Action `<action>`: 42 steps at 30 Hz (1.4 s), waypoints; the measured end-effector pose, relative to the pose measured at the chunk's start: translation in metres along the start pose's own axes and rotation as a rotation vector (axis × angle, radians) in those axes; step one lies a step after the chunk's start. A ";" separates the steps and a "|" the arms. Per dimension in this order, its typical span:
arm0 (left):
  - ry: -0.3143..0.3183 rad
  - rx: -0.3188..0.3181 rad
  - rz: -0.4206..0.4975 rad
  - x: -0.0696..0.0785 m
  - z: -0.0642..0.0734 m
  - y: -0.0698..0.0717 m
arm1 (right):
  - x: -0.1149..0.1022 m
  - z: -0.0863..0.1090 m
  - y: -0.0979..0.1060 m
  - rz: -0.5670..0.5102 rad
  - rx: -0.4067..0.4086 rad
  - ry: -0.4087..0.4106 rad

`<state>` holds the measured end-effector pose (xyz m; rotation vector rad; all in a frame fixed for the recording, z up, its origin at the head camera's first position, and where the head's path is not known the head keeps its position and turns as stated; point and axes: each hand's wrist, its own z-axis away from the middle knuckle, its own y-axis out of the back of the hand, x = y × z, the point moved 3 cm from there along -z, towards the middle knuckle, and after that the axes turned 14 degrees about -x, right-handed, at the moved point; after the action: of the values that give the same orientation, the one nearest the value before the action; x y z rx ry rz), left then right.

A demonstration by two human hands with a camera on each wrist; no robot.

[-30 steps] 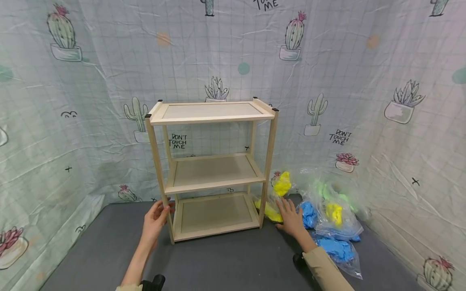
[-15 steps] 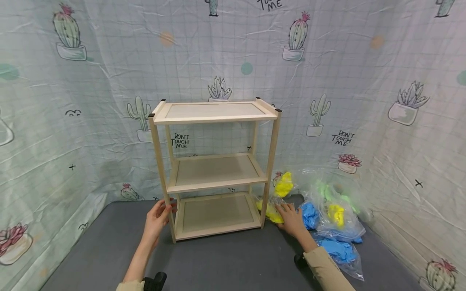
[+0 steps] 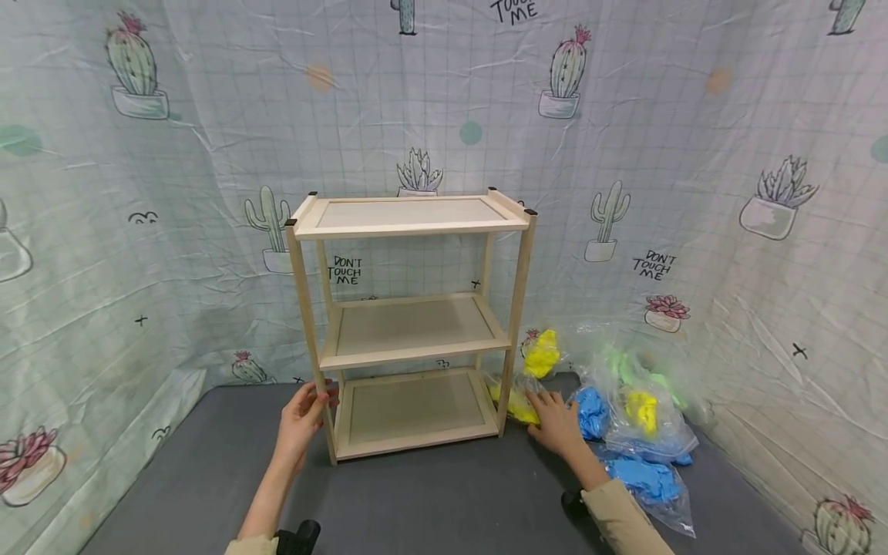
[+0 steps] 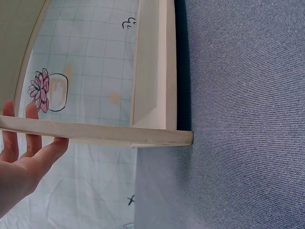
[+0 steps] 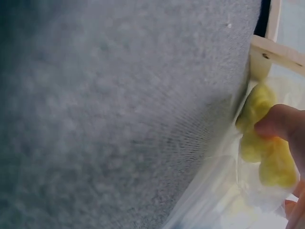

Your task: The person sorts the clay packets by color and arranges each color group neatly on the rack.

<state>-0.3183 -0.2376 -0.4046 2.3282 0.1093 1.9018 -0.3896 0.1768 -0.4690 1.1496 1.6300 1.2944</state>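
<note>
A three-tier wooden shelf [image 3: 416, 358] stands upright on the dark grey table. My left hand [image 3: 301, 420] holds the lower part of its front left leg, thumb on one side and fingers on the other; the left wrist view shows this leg [image 4: 105, 132] with the hand [image 4: 28, 162] around it. At the shelf's right side lies a clear plastic bag with lumpy yellow contents [image 3: 520, 406]. My right hand [image 3: 558, 424] grips this bag. In the right wrist view the thumb [image 5: 281, 121] presses on the yellow lumps [image 5: 274, 162]; the other fingers are partly hidden.
Right of my right hand are more clear bags with blue [image 3: 591, 412], yellow [image 3: 640, 410] and green [image 3: 620, 362] contents, some overlapping. A lower bag with light blue contents [image 3: 645, 478] lies nearer. A cactus-printed curtain [image 3: 444, 92] surrounds the table [image 3: 451, 501].
The head view has shifted slightly. Both hands stay where they were, the left at the shelf leg and the right at the yellow bag.
</note>
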 end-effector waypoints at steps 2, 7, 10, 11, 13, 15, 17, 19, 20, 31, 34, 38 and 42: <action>-0.008 0.000 0.007 0.000 0.000 -0.001 | -0.001 0.002 0.002 -0.012 0.018 0.003; -0.025 0.003 -0.004 -0.001 0.000 0.000 | -0.003 0.007 0.008 -0.031 0.058 0.004; -0.025 0.006 -0.003 -0.002 0.000 0.000 | -0.003 0.009 0.012 -0.024 0.084 0.005; -0.024 0.005 -0.003 -0.002 0.000 0.000 | -0.004 0.010 0.013 -0.018 0.095 0.008; -0.024 0.003 0.002 -0.001 0.000 0.000 | -0.004 0.013 0.017 -0.012 0.130 0.024; -0.020 0.001 0.004 -0.001 0.001 -0.001 | -0.005 0.015 0.021 -0.007 0.176 0.052; -0.023 0.001 0.005 -0.001 0.001 -0.001 | -0.005 0.017 0.024 0.001 0.231 0.088; -0.027 0.001 0.000 -0.001 0.002 -0.001 | -0.005 0.020 0.028 0.023 0.294 0.124; -0.029 0.001 -0.005 -0.001 0.002 -0.001 | -0.005 0.022 0.029 0.028 0.317 0.140; -0.033 0.014 0.001 0.000 0.003 -0.002 | -0.002 0.039 0.040 0.082 0.370 0.165; -0.029 0.012 -0.003 -0.001 0.002 -0.003 | -0.003 0.046 0.047 0.080 0.388 0.167; -0.028 0.015 0.001 -0.002 0.001 -0.002 | -0.002 0.054 0.058 0.064 0.424 0.169; -0.028 0.010 0.010 -0.003 0.001 -0.001 | -0.001 0.061 0.068 0.035 0.467 0.188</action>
<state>-0.3175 -0.2367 -0.4076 2.3650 0.1047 1.8762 -0.3196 0.2002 -0.4150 1.3630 2.1356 1.0971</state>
